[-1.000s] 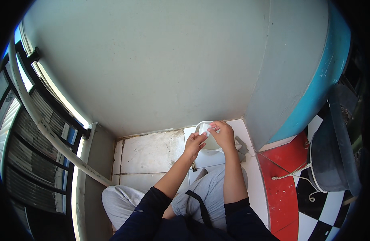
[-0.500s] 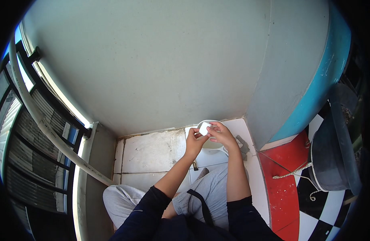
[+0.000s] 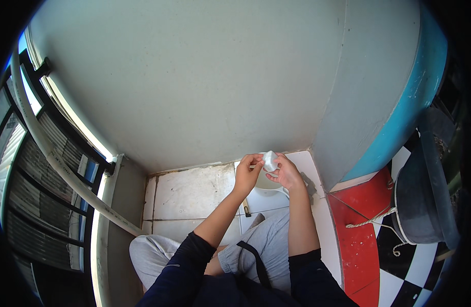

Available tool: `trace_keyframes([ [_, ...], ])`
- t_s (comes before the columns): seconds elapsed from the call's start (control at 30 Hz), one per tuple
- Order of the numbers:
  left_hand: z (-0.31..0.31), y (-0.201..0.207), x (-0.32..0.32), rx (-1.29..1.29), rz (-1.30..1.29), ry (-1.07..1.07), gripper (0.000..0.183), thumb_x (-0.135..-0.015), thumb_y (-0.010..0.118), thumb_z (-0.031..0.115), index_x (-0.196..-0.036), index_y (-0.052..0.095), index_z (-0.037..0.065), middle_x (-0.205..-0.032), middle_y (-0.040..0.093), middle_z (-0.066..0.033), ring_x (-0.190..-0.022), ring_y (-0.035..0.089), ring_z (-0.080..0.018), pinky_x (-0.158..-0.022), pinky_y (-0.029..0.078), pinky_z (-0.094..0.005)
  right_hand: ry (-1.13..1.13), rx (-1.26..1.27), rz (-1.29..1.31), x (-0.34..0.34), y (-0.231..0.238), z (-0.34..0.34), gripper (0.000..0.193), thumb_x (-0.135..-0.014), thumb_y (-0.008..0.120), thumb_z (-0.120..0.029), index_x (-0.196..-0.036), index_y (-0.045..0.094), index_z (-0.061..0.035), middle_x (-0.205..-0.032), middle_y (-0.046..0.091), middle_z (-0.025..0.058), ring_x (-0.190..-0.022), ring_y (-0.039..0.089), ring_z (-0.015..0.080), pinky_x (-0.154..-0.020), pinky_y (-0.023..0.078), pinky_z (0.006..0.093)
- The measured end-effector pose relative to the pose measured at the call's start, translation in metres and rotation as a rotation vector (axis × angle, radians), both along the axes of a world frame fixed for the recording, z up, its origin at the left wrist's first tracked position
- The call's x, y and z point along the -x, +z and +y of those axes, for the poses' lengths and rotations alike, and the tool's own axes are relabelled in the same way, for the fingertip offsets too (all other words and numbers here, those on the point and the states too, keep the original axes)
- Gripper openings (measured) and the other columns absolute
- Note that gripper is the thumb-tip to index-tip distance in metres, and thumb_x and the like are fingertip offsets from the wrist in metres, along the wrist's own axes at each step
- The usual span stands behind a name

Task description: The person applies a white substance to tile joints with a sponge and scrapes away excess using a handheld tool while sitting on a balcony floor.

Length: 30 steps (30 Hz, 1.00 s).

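A small white block with flat facets (image 3: 270, 161) is held up above a white bucket (image 3: 268, 192), whose rim and inside are partly hidden by my hands. My right hand (image 3: 286, 175) has its fingers and thumb closed around the block's right side. Beside the block's left side, my left hand (image 3: 248, 171) is closed, fingertips pinched together against or very near it. What lies between those fingertips is too small to make out. On the white tile just below the bucket rests a small thin tool with a brownish end (image 3: 246, 209), perhaps a cutter.
Grey blocks or rags (image 3: 308, 185) lie right of the bucket. A grey wall (image 3: 194, 92) rises ahead. On the left are a black railing (image 3: 56, 120) and a pale pipe (image 3: 77, 184). A dark plant pot with rope (image 3: 424, 199) stands right, by red tiles (image 3: 355, 240).
The white block has been turned and shifted slightly right and up. My right hand has rotated, showing more of its palm, and my left fingers have moved to the block's left side.
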<state>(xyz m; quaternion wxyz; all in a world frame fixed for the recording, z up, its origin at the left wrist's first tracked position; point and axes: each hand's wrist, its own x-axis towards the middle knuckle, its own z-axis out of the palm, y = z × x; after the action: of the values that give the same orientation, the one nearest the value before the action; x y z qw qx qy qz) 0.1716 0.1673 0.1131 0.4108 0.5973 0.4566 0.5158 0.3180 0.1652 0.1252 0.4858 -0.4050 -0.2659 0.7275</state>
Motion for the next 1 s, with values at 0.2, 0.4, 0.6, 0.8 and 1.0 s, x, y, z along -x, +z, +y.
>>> trace_keyframes([
  [0.2, -0.001, 0.014, 0.004, -0.071, 0.174, -0.008, 0.017, -0.079, 0.063, 0.012, -0.092, 0.063, 0.001, -0.09, 0.06, -0.0071, -0.076, 0.056, -0.012, -0.065, 0.046, -0.0252, -0.008, -0.001, -0.021, 0.0, 0.0, 0.001, 0.036, -0.081, 0.043, -0.018, -0.116, 0.042, -0.0105, -0.107, 0.048, 0.0103, -0.089, 0.053, 0.0232, -0.074, 0.042, 0.0376],
  [0.4, 0.0, 0.014, 0.008, -0.11, 0.196, 0.009, 0.015, -0.077, 0.065, 0.011, -0.088, 0.064, 0.002, -0.081, 0.062, -0.008, -0.071, 0.057, -0.0147, -0.065, 0.046, -0.0263, 0.039, -0.029, -0.089, 0.0, -0.004, 0.003, 0.036, -0.079, 0.043, -0.019, -0.114, 0.043, -0.0112, -0.104, 0.051, 0.0086, -0.088, 0.052, 0.0211, -0.076, 0.041, 0.0371],
  [0.6, 0.001, 0.011, 0.013, -0.174, 0.242, 0.002, 0.011, -0.076, 0.064, 0.007, -0.084, 0.065, 0.0, -0.079, 0.062, -0.0101, -0.069, 0.059, -0.0163, -0.062, 0.047, -0.0266, 0.086, -0.044, -0.157, 0.002, -0.002, 0.001, 0.036, -0.079, 0.043, -0.022, -0.114, 0.044, -0.0129, -0.103, 0.051, 0.0063, -0.089, 0.051, 0.0203, -0.077, 0.04, 0.0371],
  [0.8, -0.003, 0.014, 0.009, -0.304, 0.421, 0.046, 0.01, -0.078, 0.061, 0.008, -0.084, 0.063, 0.0, -0.079, 0.061, -0.0119, -0.066, 0.061, -0.0213, -0.058, 0.05, -0.0286, 0.099, -0.035, -0.228, 0.001, 0.001, 0.0, 0.034, -0.081, 0.044, -0.026, -0.112, 0.044, -0.0136, -0.105, 0.049, 0.0055, -0.092, 0.051, 0.0204, -0.079, 0.039, 0.0383],
  [1.0, 0.0, 0.011, 0.006, -0.473, 0.601, 0.049, 0.008, -0.077, 0.059, 0.007, -0.082, 0.059, 0.0, -0.077, 0.059, -0.0122, -0.062, 0.06, -0.026, -0.056, 0.05, -0.0318, 0.095, -0.075, -0.343, 0.008, 0.003, -0.004, 0.041, -0.082, 0.055, -0.037, -0.114, 0.043, -0.0144, -0.107, 0.048, 0.0038, -0.095, 0.049, 0.0192, -0.08, 0.039, 0.0384],
])
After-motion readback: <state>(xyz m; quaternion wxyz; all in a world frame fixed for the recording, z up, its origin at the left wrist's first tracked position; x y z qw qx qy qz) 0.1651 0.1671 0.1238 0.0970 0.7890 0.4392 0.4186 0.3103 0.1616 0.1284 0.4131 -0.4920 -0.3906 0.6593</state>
